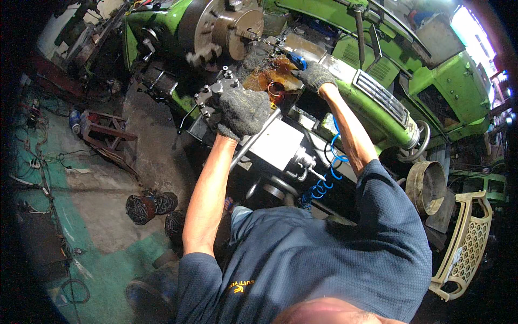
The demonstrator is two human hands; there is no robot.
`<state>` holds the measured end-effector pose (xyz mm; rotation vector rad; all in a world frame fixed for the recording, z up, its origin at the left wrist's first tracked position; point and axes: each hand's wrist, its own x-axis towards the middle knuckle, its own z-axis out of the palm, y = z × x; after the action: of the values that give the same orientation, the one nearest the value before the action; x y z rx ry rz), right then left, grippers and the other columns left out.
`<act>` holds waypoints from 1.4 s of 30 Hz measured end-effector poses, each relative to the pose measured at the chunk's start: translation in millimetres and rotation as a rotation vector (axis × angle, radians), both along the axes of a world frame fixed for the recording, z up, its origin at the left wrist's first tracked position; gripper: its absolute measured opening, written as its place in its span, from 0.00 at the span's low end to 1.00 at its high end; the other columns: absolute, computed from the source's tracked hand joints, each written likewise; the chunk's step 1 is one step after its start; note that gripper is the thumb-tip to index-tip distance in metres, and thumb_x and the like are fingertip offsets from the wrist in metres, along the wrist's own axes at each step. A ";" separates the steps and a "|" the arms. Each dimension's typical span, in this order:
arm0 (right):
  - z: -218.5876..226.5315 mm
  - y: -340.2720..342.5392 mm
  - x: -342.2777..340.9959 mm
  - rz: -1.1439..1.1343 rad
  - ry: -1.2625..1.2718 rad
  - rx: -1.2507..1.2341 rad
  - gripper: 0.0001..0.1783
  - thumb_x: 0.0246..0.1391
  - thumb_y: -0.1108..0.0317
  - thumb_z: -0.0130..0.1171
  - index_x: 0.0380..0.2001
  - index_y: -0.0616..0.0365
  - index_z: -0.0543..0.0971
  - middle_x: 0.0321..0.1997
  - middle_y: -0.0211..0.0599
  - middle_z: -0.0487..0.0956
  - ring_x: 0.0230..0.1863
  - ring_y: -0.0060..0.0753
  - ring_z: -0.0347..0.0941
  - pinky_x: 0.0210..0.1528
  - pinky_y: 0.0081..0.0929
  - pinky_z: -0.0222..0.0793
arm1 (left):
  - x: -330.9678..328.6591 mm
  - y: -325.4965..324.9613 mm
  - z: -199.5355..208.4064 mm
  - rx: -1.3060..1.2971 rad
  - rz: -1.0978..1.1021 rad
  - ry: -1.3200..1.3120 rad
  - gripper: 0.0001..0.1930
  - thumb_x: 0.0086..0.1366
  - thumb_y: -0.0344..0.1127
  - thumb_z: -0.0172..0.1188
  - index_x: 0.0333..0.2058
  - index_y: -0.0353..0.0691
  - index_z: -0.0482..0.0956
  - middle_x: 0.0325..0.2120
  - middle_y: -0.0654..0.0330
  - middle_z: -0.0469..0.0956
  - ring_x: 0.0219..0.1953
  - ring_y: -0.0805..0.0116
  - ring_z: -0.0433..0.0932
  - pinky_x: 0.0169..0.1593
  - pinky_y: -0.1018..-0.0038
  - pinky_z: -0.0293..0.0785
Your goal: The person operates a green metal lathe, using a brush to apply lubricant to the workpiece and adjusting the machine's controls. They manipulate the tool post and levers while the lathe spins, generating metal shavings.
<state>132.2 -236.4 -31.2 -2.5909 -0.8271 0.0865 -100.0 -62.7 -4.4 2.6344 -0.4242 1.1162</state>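
Both my hands wear grey knit gloves over a green lathe. My right hand (317,76) is closed round a blue air blow gun (296,60), whose thin nozzle points left toward the chuck. A blue coiled air hose (324,186) hangs below my right forearm. My left hand (244,112) is curled beside the metal tool post (217,90); its fingertips are hidden, so what they grip cannot be made out. The large round chuck (224,27) stands beyond the hands. Between them lies an oily brown tray surface (280,73) with a ring-shaped reddish thing (276,92).
A pale flat plate (278,144) covers the carriage in front of me. At right are a handwheel (423,141), a metal ring (426,188) and a beige plastic stool (464,245). On the left floor lie cables (48,183), a metal frame (108,129) and dark round bundles (148,206).
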 end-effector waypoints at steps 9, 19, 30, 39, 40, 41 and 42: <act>21.3 10.1 -16.2 0.005 0.022 0.039 0.36 0.49 0.43 0.64 0.60 0.45 0.72 0.61 0.45 0.75 0.60 0.51 0.72 0.62 0.43 0.67 | 2.1 6.2 -6.8 -0.047 -0.063 -0.050 0.09 0.53 0.35 0.66 0.33 0.40 0.86 0.26 0.54 0.83 0.27 0.54 0.81 0.32 0.61 0.76; -17.9 31.8 16.3 0.027 -0.037 0.156 0.29 0.47 0.47 0.66 0.49 0.52 0.81 0.45 0.51 0.82 0.46 0.53 0.79 0.50 0.43 0.73 | 0.7 6.2 -5.0 0.076 0.014 -0.003 0.07 0.53 0.37 0.66 0.29 0.42 0.84 0.22 0.57 0.80 0.25 0.55 0.78 0.30 0.61 0.74; -8.8 50.7 23.2 -0.005 0.032 0.068 0.29 0.45 0.44 0.66 0.40 0.58 0.84 0.38 0.55 0.83 0.39 0.55 0.80 0.43 0.45 0.74 | 3.8 5.8 -4.8 0.103 0.030 -0.118 0.08 0.53 0.42 0.59 0.20 0.50 0.73 0.15 0.59 0.70 0.20 0.54 0.72 0.25 0.59 0.64; -7.0 45.6 22.8 -0.077 0.118 0.082 0.34 0.47 0.40 0.65 0.43 0.62 0.82 0.40 0.58 0.82 0.41 0.55 0.80 0.46 0.45 0.74 | 4.6 9.6 -11.8 0.056 -0.030 -0.049 0.10 0.51 0.42 0.67 0.29 0.44 0.84 0.24 0.58 0.81 0.27 0.56 0.80 0.32 0.60 0.75; -3.8 41.6 18.9 -0.053 0.107 0.094 0.35 0.47 0.40 0.65 0.46 0.61 0.81 0.43 0.58 0.82 0.44 0.55 0.80 0.48 0.45 0.73 | 4.8 11.1 -15.8 0.058 -0.027 -0.067 0.10 0.51 0.42 0.66 0.29 0.44 0.84 0.24 0.58 0.81 0.27 0.56 0.80 0.32 0.61 0.75; -1.2 34.0 14.0 -0.028 0.096 0.106 0.35 0.47 0.40 0.65 0.48 0.60 0.80 0.46 0.57 0.81 0.46 0.55 0.79 0.50 0.45 0.73 | 4.8 12.8 -18.5 0.059 -0.023 -0.085 0.10 0.51 0.42 0.66 0.29 0.43 0.84 0.25 0.58 0.81 0.27 0.56 0.80 0.32 0.61 0.75; 0.1 31.1 4.8 -0.006 0.080 0.101 0.36 0.47 0.40 0.65 0.50 0.59 0.79 0.48 0.56 0.81 0.49 0.55 0.78 0.51 0.45 0.72 | 2.9 14.7 -19.9 0.072 0.014 -0.078 0.08 0.52 0.42 0.64 0.27 0.46 0.80 0.22 0.58 0.78 0.24 0.55 0.78 0.30 0.60 0.72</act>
<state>137.0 -205.2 -31.1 -2.4784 -0.7744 0.1414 -97.1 -47.9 -24.3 2.6660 -0.4708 1.2334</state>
